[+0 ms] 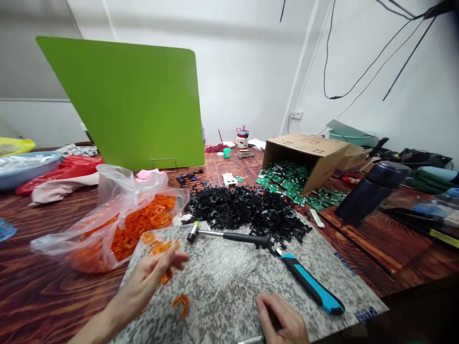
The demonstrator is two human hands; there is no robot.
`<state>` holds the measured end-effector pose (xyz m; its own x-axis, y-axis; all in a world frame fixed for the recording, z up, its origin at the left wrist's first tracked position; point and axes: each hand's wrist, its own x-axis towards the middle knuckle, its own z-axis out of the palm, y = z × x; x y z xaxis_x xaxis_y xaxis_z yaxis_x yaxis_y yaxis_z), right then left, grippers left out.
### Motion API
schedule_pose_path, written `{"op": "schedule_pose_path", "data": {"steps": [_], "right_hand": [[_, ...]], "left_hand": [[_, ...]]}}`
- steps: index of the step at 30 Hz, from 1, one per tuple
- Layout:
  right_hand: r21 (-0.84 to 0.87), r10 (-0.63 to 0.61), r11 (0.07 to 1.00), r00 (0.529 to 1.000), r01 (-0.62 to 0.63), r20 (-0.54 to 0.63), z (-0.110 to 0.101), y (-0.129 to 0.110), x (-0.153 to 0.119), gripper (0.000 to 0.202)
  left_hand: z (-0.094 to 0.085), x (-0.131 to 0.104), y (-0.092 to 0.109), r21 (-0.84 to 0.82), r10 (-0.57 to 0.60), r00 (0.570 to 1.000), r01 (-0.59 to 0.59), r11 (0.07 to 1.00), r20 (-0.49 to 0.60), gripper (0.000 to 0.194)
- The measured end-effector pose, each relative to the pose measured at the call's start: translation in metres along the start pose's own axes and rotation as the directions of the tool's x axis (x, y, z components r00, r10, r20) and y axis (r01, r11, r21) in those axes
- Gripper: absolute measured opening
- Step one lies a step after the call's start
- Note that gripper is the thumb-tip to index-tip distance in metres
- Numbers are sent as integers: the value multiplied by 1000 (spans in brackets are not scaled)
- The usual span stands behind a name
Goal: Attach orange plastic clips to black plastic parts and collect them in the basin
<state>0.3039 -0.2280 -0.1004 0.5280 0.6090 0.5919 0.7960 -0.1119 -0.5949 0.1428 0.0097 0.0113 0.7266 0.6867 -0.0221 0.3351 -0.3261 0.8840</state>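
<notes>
My left hand hovers over the left part of a speckled grey stone-look board, fingers apart and nothing visible in them. Beside its fingertips lie orange plastic pieces; one loose orange piece rests nearer to me. My right hand is curled closed at the board's front edge. A shiny metal end shows next to it, mostly cut off by the frame, and what the fingers grip is hidden. Between the hands spreads a heap of thin clear strips. Behind it lies a small hammer.
A blue-black utility knife lies at the right. Black plastic parts are piled behind the hammer. A clear bag of orange pieces stands left. A tipped cardboard box spills green circuit boards. A dark flask leans at right.
</notes>
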Motion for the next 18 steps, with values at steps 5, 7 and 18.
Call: {"op": "schedule_pose_path", "data": {"steps": [5,7,18], "right_hand": [[-27,-28,999,999,28,24,-3,-3,1,18],[-40,-10,999,999,11,36,-4,-5,0,21],[-39,88,996,958,-80,272,-10,-20,52,31]], "left_hand": [[8,-77,-31,-184,-126,983,101,978,-131,57],[15,-96,-45,-294,-214,951,144,945,-222,58],[30,-117,-73,-590,-348,868,81,803,-355,52]]}}
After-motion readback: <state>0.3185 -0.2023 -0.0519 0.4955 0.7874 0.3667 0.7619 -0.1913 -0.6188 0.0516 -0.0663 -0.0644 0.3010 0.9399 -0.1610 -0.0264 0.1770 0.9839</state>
